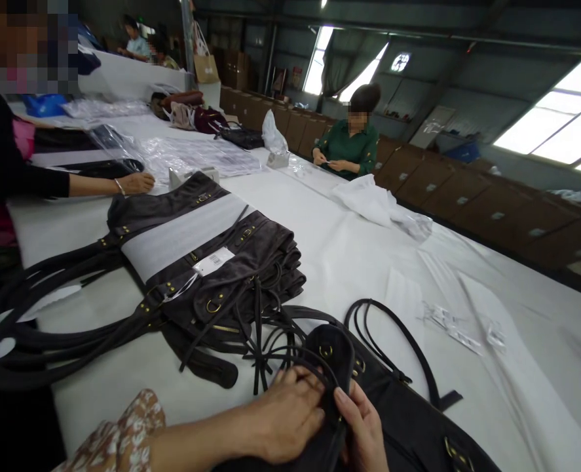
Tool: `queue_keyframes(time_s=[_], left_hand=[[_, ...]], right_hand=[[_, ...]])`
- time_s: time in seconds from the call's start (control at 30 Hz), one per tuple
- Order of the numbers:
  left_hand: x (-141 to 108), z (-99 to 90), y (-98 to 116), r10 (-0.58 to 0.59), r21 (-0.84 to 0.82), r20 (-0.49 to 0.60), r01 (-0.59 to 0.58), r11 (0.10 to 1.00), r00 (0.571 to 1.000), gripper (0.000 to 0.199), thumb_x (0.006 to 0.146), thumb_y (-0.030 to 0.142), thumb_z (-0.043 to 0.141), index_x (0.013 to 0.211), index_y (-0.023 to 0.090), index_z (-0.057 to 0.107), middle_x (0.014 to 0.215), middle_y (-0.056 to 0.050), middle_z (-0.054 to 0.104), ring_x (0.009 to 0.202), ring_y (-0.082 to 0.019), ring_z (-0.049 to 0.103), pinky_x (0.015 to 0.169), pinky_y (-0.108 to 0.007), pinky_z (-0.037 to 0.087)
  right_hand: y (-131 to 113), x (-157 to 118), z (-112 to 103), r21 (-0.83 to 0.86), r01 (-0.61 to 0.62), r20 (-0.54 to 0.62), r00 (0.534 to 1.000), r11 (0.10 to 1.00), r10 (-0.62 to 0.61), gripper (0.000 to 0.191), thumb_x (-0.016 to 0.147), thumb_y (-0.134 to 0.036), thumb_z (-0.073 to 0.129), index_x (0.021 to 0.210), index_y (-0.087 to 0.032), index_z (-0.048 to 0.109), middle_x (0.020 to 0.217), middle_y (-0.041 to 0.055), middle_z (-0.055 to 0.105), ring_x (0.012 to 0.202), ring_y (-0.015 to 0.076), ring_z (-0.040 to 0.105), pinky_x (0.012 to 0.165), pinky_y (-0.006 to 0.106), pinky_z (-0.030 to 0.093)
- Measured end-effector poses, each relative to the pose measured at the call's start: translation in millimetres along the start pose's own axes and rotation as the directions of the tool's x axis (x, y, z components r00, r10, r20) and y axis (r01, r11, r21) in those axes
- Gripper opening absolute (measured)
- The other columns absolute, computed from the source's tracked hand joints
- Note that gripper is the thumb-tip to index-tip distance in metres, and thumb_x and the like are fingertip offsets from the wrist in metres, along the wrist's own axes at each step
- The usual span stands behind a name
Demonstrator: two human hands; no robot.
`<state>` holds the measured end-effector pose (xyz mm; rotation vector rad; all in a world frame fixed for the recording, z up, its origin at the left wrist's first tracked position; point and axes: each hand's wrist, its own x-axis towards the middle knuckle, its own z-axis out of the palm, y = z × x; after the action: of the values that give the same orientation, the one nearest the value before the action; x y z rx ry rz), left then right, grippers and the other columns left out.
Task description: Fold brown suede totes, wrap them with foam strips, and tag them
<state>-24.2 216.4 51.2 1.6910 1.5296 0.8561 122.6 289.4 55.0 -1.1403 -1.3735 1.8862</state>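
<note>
A black bag [398,400] with brass fittings lies at the front of the table. My left hand [290,413] reaches over it from the lower left, its fingers closed on the dark leather beside a flap with a ring. My right hand [361,419] pinches the edge of that flap [329,344], thumb on top. Left of the hands is a stack of dark bags [270,242] with long handles and thin hanging cords. A white paper band [187,236] and a white tag [214,261] rest on the stack.
A person's hand [137,183] rests near the stack at the left. Another person in green [352,147] works across the white table [319,242]. Plastic bags [369,200] and small labels [452,328] lie on it, with cartons [432,183] behind.
</note>
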Motion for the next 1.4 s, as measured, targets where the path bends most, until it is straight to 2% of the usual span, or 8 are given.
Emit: queue_keyframes(time_s=[0.07, 0.13, 0.2, 0.3, 0.47, 1.03, 1.2, 1.4], left_hand=[[7.5, 6.9, 1.9, 0.122, 0.002, 0.112, -0.123, 0.992, 0.986, 0.038, 0.091, 0.028, 0.037, 0.125, 0.016, 0.052, 0.129, -0.012, 0.056, 0.124, -0.025, 0.046, 0.108, -0.046, 0.034], [15.4, 13.0, -5.0, 0.122, -0.143, 0.038, -0.116, 0.983, 0.992, 0.032, 0.088, 0.020, 0.040, 0.114, 0.020, 0.059, 0.120, -0.007, 0.062, 0.117, -0.020, 0.052, 0.106, -0.038, 0.037], [25.4, 19.2, -16.8, -0.118, -0.346, -0.138, 0.064, 0.936, 0.983, 0.032, 0.083, 0.015, 0.043, 0.111, 0.020, 0.059, 0.112, -0.006, 0.065, 0.106, -0.018, 0.059, 0.096, -0.034, 0.045], [43.0, 27.7, -30.5, -0.514, -0.681, -0.172, 0.276, 0.678, 0.840, 0.034, 0.080, 0.021, 0.051, 0.113, 0.015, 0.053, 0.093, -0.005, 0.065, 0.071, -0.015, 0.062, 0.063, -0.029, 0.051], [64.5, 32.7, -27.0, -0.551, -0.879, -0.131, 0.160, 0.449, 0.824, 0.028, 0.067, 0.031, 0.067, 0.088, 0.014, 0.058, 0.064, 0.003, 0.054, 0.052, -0.009, 0.050, 0.049, -0.022, 0.039], [104.2, 40.9, -51.3, -0.473, -0.682, -0.448, 0.052, 0.730, 0.759, 0.020, 0.069, 0.031, 0.065, 0.082, 0.015, 0.064, 0.065, 0.000, 0.059, 0.056, -0.013, 0.056, 0.054, -0.025, 0.047], [109.6, 36.0, -45.7, -0.346, -0.566, -0.487, 0.012, 0.824, 0.802, 0.015, 0.073, 0.029, 0.063, 0.068, 0.018, 0.069, 0.066, -0.002, 0.063, 0.064, -0.014, 0.056, 0.065, -0.027, 0.045], [109.6, 17.2, -55.5, -0.276, -0.600, -0.320, 0.032, 0.800, 0.906, 0.026, 0.081, 0.034, 0.052, 0.075, 0.015, 0.069, 0.066, -0.003, 0.066, 0.062, -0.015, 0.061, 0.060, -0.028, 0.050]], right_hand=[[-0.8, 5.3, -6.8, -0.056, -0.022, -0.036, 0.999, 0.998, 0.020, 0.046, 0.073, -0.063, 0.062, 0.065, -0.019, 0.051, 0.049, -0.0046, 0.045, 0.038, 0.0075, 0.032, 0.035, 0.020, 0.027], [-2.2, 11.5, -11.5, -0.158, -0.033, -0.075, 0.997, 0.987, 0.021, 0.051, 0.074, -0.065, 0.060, 0.058, -0.018, 0.048, 0.049, -0.0033, 0.043, 0.043, 0.0093, 0.036, 0.039, 0.021, 0.031], [-3.7, 16.6, -13.6, -0.253, -0.010, -0.065, 0.998, 0.967, -0.006, 0.050, 0.071, -0.063, 0.064, 0.058, -0.017, 0.050, 0.051, -0.0024, 0.046, 0.048, 0.0114, 0.042, 0.044, 0.021, 0.036], [-3.3, 20.3, -14.5, -0.278, 0.030, -0.028, 0.999, 0.960, -0.039, 0.044, 0.071, -0.058, 0.066, 0.068, -0.015, 0.060, 0.058, -0.0005, 0.054, 0.055, 0.0146, 0.049, 0.052, 0.023, 0.043], [1.2, 21.0, -17.1, -0.248, 0.085, -0.032, 0.995, 0.965, -0.096, 0.041, 0.076, -0.053, 0.063, 0.088, -0.014, 0.068, 0.073, 0.0039, 0.066, 0.063, 0.0191, 0.057, 0.063, 0.028, 0.049], [7.2, 25.9, -20.1, -0.351, 0.214, 0.006, 0.974, 0.912, -0.226, 0.044, 0.081, -0.052, 0.056, 0.098, -0.013, 0.068, 0.091, 0.0100, 0.070, 0.082, 0.0255, 0.062, 0.077, 0.032, 0.051], [12.6, 30.6, -20.9, -0.392, 0.241, -0.006, 0.964, 0.888, -0.265, 0.047, 0.081, -0.053, 0.054, 0.100, -0.012, 0.067, 0.095, 0.0116, 0.069, 0.086, 0.0256, 0.062, 0.079, 0.032, 0.051], [14.2, 33.0, -19.8, -0.398, 0.222, -0.005, 0.970, 0.890, -0.244, 0.045, 0.082, -0.051, 0.054, 0.100, -0.013, 0.067, 0.095, 0.0109, 0.069, 0.088, 0.0260, 0.062, 0.083, 0.033, 0.049]])
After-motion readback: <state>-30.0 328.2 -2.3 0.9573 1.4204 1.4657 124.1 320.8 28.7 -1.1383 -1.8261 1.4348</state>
